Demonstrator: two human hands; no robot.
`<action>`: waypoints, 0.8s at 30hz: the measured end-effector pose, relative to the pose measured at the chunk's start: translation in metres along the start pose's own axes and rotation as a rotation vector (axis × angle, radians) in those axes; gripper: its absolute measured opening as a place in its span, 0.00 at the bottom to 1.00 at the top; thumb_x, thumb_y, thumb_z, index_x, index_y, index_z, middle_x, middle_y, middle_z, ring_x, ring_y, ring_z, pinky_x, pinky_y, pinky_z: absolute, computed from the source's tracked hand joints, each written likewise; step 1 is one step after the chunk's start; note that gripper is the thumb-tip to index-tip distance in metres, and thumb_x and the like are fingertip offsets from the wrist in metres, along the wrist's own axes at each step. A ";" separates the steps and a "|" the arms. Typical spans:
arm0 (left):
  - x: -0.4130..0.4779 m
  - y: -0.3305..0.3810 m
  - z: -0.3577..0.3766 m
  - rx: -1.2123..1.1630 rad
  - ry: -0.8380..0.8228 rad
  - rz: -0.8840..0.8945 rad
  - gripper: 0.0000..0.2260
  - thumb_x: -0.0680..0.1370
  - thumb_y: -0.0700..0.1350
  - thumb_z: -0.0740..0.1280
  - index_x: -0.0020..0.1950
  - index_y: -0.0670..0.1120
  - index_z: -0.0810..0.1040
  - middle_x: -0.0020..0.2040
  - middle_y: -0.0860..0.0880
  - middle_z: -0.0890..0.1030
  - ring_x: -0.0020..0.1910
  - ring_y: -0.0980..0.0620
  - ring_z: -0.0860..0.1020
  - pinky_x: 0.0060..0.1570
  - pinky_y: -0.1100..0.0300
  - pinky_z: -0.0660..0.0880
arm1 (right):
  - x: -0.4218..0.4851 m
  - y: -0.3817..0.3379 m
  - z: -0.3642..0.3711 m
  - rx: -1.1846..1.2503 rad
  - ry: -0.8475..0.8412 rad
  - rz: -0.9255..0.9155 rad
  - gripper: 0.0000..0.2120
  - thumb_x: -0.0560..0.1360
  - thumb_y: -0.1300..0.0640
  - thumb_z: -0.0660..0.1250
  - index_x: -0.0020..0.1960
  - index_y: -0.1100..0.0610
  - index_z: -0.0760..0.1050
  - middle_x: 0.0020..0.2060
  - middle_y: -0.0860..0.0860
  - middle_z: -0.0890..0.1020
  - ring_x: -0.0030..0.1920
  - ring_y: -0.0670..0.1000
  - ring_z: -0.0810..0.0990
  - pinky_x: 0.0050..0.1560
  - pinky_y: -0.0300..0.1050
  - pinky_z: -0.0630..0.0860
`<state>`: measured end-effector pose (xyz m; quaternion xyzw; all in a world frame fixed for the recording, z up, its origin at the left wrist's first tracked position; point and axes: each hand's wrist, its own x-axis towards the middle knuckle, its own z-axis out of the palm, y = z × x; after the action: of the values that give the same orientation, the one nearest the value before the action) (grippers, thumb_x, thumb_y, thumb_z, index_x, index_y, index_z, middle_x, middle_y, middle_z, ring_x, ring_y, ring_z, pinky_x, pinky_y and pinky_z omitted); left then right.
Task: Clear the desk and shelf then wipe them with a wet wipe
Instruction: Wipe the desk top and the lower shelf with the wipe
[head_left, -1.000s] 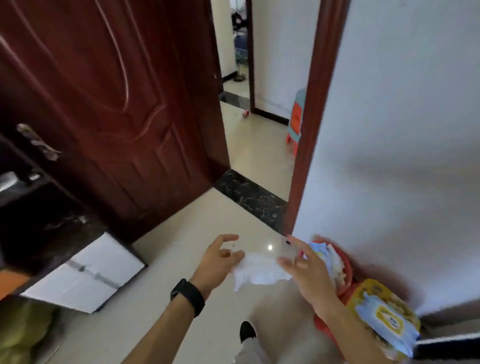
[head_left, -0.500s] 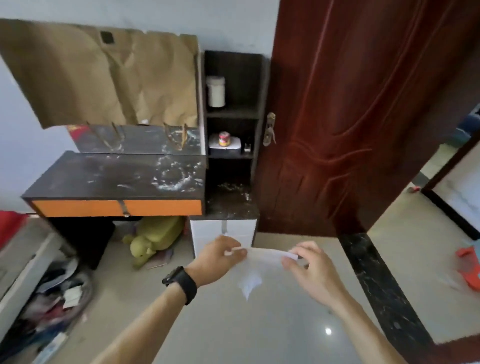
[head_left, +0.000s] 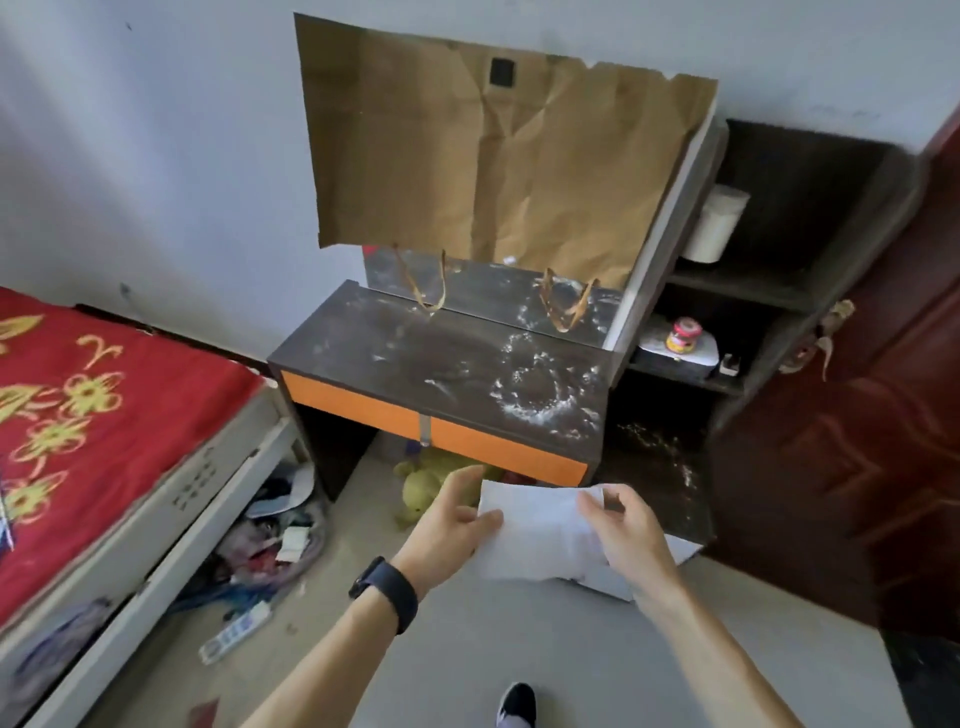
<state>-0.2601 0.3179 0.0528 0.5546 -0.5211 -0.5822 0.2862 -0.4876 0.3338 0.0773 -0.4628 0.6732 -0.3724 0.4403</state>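
A white wet wipe (head_left: 535, 530) is stretched flat between my left hand (head_left: 447, 525) and my right hand (head_left: 628, 530), each pinching one side, in front of the desk. The dark desk (head_left: 395, 353) with orange drawer fronts has white dust and ring marks on its top. To its right stands a dark shelf (head_left: 748, 291). The shelf holds a white cylinder (head_left: 714, 223) on the upper board, and a small red-lidded jar (head_left: 683, 335) on a white box (head_left: 701, 356) on the middle board.
A crumpled brown paper sheet (head_left: 498, 156) covers the mirror above the desk. A bed with a red blanket (head_left: 78, 415) is at left, with clutter (head_left: 260, 551) beneath it. A yellow-green plush toy (head_left: 423, 488) lies under the desk. A dark red door (head_left: 883, 441) stands at right.
My view swung from the doorway and floor to the desk and shelf. Both hands kept the wipe and spread it wider, and I have come closer to the desk.
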 end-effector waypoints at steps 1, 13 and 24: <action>0.009 0.000 -0.011 -0.019 0.035 0.016 0.21 0.78 0.48 0.69 0.67 0.63 0.66 0.45 0.48 0.83 0.42 0.52 0.80 0.44 0.58 0.78 | 0.014 -0.004 0.010 0.007 -0.016 0.001 0.05 0.77 0.48 0.69 0.52 0.45 0.76 0.46 0.46 0.82 0.40 0.44 0.78 0.41 0.41 0.70; 0.139 0.027 -0.164 0.539 0.373 -0.107 0.10 0.78 0.52 0.67 0.54 0.51 0.83 0.50 0.52 0.78 0.49 0.52 0.77 0.48 0.59 0.73 | 0.217 -0.084 0.138 -0.379 -0.449 -0.279 0.08 0.73 0.54 0.72 0.47 0.40 0.80 0.46 0.40 0.83 0.48 0.40 0.80 0.47 0.34 0.73; 0.199 -0.038 -0.303 0.163 0.641 -0.342 0.03 0.77 0.53 0.69 0.45 0.56 0.80 0.37 0.57 0.81 0.34 0.61 0.76 0.32 0.67 0.67 | 0.358 -0.141 0.331 -0.438 -0.600 -0.260 0.04 0.76 0.50 0.70 0.47 0.49 0.79 0.42 0.44 0.83 0.45 0.45 0.81 0.40 0.34 0.72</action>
<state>-0.0090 0.0600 -0.0031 0.8089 -0.3494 -0.3748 0.2883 -0.2011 -0.0794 0.0061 -0.7154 0.5140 -0.1210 0.4575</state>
